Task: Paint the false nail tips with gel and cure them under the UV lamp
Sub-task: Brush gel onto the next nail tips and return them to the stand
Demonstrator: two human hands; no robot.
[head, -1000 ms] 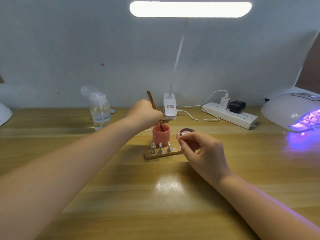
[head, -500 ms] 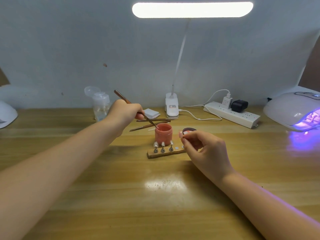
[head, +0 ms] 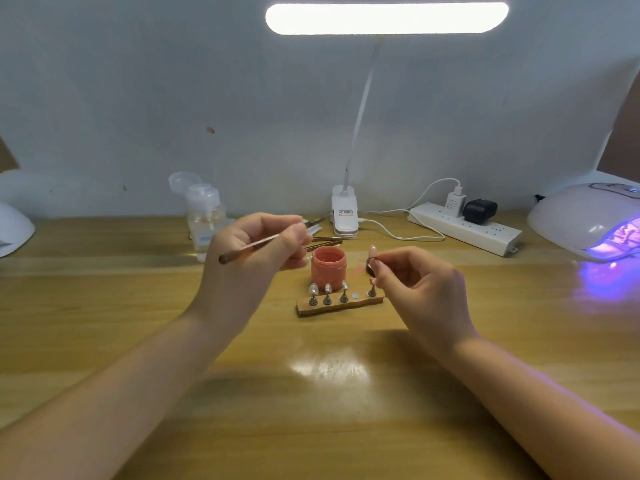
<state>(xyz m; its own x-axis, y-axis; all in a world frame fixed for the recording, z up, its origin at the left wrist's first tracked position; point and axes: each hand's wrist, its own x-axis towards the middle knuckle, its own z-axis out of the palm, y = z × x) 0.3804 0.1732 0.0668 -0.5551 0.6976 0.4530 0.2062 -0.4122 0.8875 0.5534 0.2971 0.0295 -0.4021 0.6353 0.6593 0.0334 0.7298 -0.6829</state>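
My left hand (head: pixel 254 251) pinches a thin brown brush (head: pixel 252 247), held nearly level above the table, left of the open coral gel jar (head: pixel 328 268). My right hand (head: pixel 415 278) pinches a small metal stand that carries a pink nail tip (head: pixel 372 251), just right of the jar. In front of the jar lies a wooden holder strip (head: pixel 341 305) with three pale nail tips on metal stands (head: pixel 327 293) and one more stand at its right end. The UV lamp (head: pixel 588 220) glows violet at the far right.
A clear pump bottle (head: pixel 205 216) stands behind my left hand. The clip base of the white desk lamp (head: pixel 344 211) and a power strip (head: pixel 464 228) with plugs sit along the back wall. Spare brushes (head: pixel 325 241) lie behind the jar. Another white dome (head: pixel 14 226) sits at far left.
My left hand lifted the brush out of the gel jar, swung it left, then turned it level. My right hand raised the pink nail tip on its stand.
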